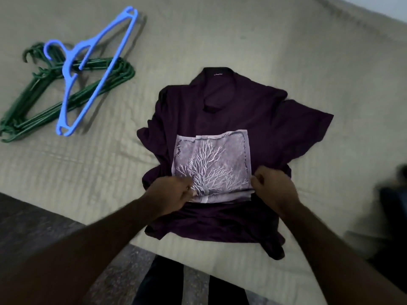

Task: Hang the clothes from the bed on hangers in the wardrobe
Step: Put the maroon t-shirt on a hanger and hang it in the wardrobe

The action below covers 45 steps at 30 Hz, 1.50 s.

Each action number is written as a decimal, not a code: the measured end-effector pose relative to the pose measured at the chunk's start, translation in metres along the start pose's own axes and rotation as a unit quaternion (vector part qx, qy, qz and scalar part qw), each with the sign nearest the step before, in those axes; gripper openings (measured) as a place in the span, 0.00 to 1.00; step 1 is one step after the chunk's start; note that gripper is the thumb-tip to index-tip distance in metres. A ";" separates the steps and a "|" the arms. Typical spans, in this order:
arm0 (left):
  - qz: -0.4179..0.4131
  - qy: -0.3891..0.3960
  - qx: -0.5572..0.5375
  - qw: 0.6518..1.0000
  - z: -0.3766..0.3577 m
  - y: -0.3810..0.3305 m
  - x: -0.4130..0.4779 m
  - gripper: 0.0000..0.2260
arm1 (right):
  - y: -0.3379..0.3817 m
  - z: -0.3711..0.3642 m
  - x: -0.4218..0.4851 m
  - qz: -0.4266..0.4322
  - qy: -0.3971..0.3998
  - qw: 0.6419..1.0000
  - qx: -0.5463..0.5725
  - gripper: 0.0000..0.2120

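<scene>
Beige bed (242, 36) fills most of the view. Dark purple T-shirt (220, 119) lies front-up near the bed's near edge, right of centre; its long axis runs near to far, with the collar pointing away from the person and the hem toward them. Lower part bunched and folded. Stack of green hangers (122, 70) sits well apart at far left, with one blue hanger (69, 69) on top and hooks pointing left. Pale tree print (211, 164) on the chest. Left hand (174, 192) and right hand (273, 190) are at the print's lower corners, the fingers (258, 179) of both curled and pinching the shirt fabric. Blurred dark object at right edge, can't tell what it is.
</scene>
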<state>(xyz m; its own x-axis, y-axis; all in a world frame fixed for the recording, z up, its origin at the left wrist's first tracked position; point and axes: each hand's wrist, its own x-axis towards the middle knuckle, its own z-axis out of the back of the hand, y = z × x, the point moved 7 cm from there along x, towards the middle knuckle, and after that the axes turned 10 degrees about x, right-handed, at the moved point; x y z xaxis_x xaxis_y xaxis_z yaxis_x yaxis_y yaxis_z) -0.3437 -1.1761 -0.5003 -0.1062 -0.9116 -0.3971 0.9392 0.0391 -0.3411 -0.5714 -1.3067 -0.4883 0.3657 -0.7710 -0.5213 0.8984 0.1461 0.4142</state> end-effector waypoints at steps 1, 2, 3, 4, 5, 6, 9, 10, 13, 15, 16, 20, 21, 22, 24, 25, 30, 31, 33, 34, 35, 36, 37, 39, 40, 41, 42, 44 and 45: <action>0.013 -0.037 -0.009 0.999 0.008 -0.002 0.007 0.17 | 0.016 0.003 0.008 0.026 -0.024 0.999 0.018 0.09; 0.024 -0.068 -0.017 0.997 0.015 -0.002 0.016 0.15 | 0.032 0.004 0.018 0.054 -0.040 0.997 0.034 0.09; 0.037 -0.080 -0.011 0.996 0.020 -0.002 0.026 0.15 | 0.047 0.003 0.029 0.073 -0.040 0.996 0.042 0.14; 0.052 -0.076 0.009 0.996 0.023 0.000 0.036 0.17 | 0.059 -0.001 0.041 0.084 -0.031 0.995 0.044 0.21; 0.066 -0.061 0.037 0.995 0.025 0.003 0.046 0.19 | 0.067 -0.006 0.054 0.082 -0.021 0.996 0.030 0.27; 0.076 -0.040 0.067 0.994 0.026 0.005 0.054 0.20 | 0.070 -0.012 0.066 0.080 -0.010 0.997 0.006 0.29; 0.074 0.011 0.125 0.989 0.026 0.011 0.066 0.18 | 0.071 -0.018 0.087 0.084 -0.012 0.995 -0.060 0.15; 0.070 0.015 0.130 0.989 0.026 0.011 0.068 0.17 | 0.071 -0.015 0.088 0.093 -0.024 0.993 -0.063 0.11; 0.065 0.020 0.088 0.994 0.025 0.012 0.070 0.13 | 0.076 -0.007 0.075 0.164 -0.060 0.981 -0.081 0.04; 0.048 0.051 0.041 0.997 0.020 0.006 0.065 0.12 | 0.070 -0.009 0.058 0.196 -0.062 0.975 -0.088 0.02; 0.033 0.071 0.017 0.997 0.016 0.003 0.061 0.12 | 0.064 -0.013 0.049 0.185 -0.039 0.977 -0.096 0.02; 0.002 0.088 -0.054 0.995 0.018 0.008 0.048 0.12 | 0.049 -0.021 0.027 0.098 0.044 0.993 -0.053 0.11; 0.007 0.053 -0.081 0.995 0.023 0.014 0.047 0.10 | 0.055 -0.016 0.028 0.098 0.029 0.995 -0.021 0.12; 0.031 0.000 -0.115 0.993 0.032 0.023 0.047 0.08 | 0.066 -0.008 0.033 0.107 0.003 0.994 0.008 0.12; 0.132 -0.125 -0.162 0.970 0.050 0.055 0.041 0.06 | 0.087 0.005 0.051 0.124 -0.050 0.989 0.059 0.09; 0.189 -0.193 -0.155 0.950 0.060 0.074 0.035 0.08 | 0.097 0.012 0.063 0.127 -0.068 0.986 0.083 0.09; 0.362 -0.234 -0.257 0.865 0.058 0.148 0.020 0.19 | 0.124 0.019 0.128 0.066 -0.076 0.987 0.128 0.06; 0.374 -0.202 -0.334 0.841 0.052 0.154 0.023 0.18 | 0.121 0.015 0.138 0.032 -0.069 0.991 0.112 0.06; 0.388 -0.130 -0.465 0.785 0.046 0.155 0.034 0.12 | 0.114 0.008 0.148 -0.021 -0.058 0.994 0.091 0.09; 0.398 -0.100 -0.497 0.764 0.046 0.155 0.038 0.09 | 0.114 0.005 0.149 -0.035 -0.053 0.993 0.096 0.12; 0.411 -0.071 -0.509 0.753 0.046 0.155 0.040 0.08 | 0.114 0.002 0.150 -0.039 -0.049 0.993 0.101 0.16; 0.420 -0.037 -0.514 0.747 0.046 0.155 0.041 0.10 | 0.116 -0.001 0.150 -0.035 -0.042 0.994 0.096 0.19; 0.423 0.003 -0.515 0.746 0.044 0.154 0.041 0.11 | 0.118 -0.005 0.150 -0.029 -0.031 0.996 0.082 0.22; 0.407 0.088 -0.495 0.762 0.040 0.150 0.041 0.11 | 0.120 -0.012 0.149 -0.022 -0.008 0.998 0.058 0.23; 0.393 0.116 -0.479 0.776 0.040 0.148 0.041 0.09 | 0.117 -0.013 0.150 -0.023 -0.008 0.998 0.065 0.21; 0.377 0.123 -0.467 0.790 0.040 0.148 0.042 0.06 | 0.115 -0.014 0.151 -0.026 -0.014 0.996 0.085 0.18; 0.360 0.108 -0.471 0.798 0.043 0.149 0.044 0.04 | 0.111 -0.013 0.151 -0.031 -0.023 0.993 0.113 0.16; 0.329 0.064 -0.514 0.790 0.046 0.148 0.048 0.04 | 0.107 -0.012 0.150 -0.028 -0.039 0.986 0.159 0.13; 0.312 0.053 -0.547 0.775 0.048 0.145 0.049 0.03 | 0.106 -0.011 0.149 -0.018 -0.044 0.983 0.175 0.12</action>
<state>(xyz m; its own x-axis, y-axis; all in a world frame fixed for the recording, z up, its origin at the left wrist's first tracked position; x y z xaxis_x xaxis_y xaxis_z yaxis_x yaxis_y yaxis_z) -0.1972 -1.2342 -0.5284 0.1759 -0.5382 -0.8242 -0.0150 0.8357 -0.5490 -0.4192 -1.3994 -0.5305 0.2995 -0.8242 -0.4806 0.7658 -0.0928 0.6363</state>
